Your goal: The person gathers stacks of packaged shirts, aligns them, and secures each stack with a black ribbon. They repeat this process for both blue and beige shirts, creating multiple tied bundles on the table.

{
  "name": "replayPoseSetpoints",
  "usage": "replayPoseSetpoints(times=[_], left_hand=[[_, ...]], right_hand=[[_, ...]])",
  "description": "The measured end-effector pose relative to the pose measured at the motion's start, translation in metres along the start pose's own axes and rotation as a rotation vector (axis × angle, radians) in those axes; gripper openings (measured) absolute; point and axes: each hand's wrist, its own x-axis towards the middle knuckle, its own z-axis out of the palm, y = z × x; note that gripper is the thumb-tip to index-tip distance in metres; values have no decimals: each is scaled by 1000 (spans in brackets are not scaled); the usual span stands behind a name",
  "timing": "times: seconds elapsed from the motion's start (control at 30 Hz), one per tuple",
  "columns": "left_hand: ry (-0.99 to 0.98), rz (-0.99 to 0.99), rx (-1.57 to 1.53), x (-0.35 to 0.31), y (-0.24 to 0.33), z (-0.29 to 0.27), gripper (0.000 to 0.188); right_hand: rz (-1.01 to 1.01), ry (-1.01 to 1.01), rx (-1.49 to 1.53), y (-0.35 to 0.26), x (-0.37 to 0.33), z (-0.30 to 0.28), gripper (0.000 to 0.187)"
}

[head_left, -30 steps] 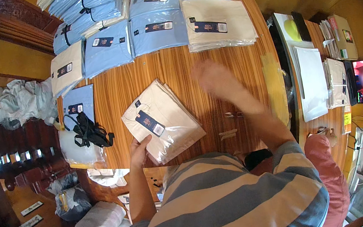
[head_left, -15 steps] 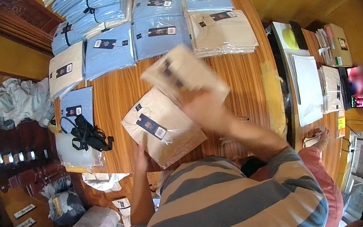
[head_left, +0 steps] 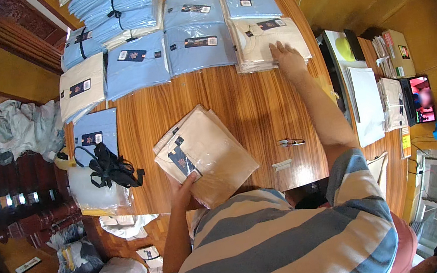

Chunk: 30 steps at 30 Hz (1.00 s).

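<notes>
Two or more beige shirts in clear plastic bags, a loosely aligned pile (head_left: 218, 156), lie at the table's near middle; a dark tag shows on the top one. My left hand (head_left: 183, 191) grips the near left edge of this pile, thumb on top by the tag, its other fingers hidden underneath. Stretched far right, my right hand (head_left: 288, 60) rests with fingers apart on the front of a stack of bagged beige shirts (head_left: 250, 47). Nothing shows lifted in that hand.
Bagged blue shirts (head_left: 201, 57) line the table's far side, with a tall tied stack (head_left: 118, 10) at far left. A black strap bundle (head_left: 110, 167) lies at left. Small snips (head_left: 290, 142) sit right of the pile. A side table (head_left: 367, 108) holds papers.
My right hand has let go of a bagged beige shirt near the middle and reached to the far right stack. The middle pile sits slightly right, and my left thumb now lies on top.
</notes>
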Motion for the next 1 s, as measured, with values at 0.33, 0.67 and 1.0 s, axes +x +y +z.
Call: replayPoseSetpoints(times=[0.33, 0.67, 1.0], left_hand=[[37, 22, 123, -3, 28, 8, 57], [-145, 31, -19, 13, 25, 0, 62], [-194, 49, 61, 21, 25, -14, 60]], right_hand=[[-149, -152, 253, -53, 2, -92, 51], [-85, -194, 17, -40, 5, -21, 43], [-306, 32, 52, -224, -61, -209, 25]])
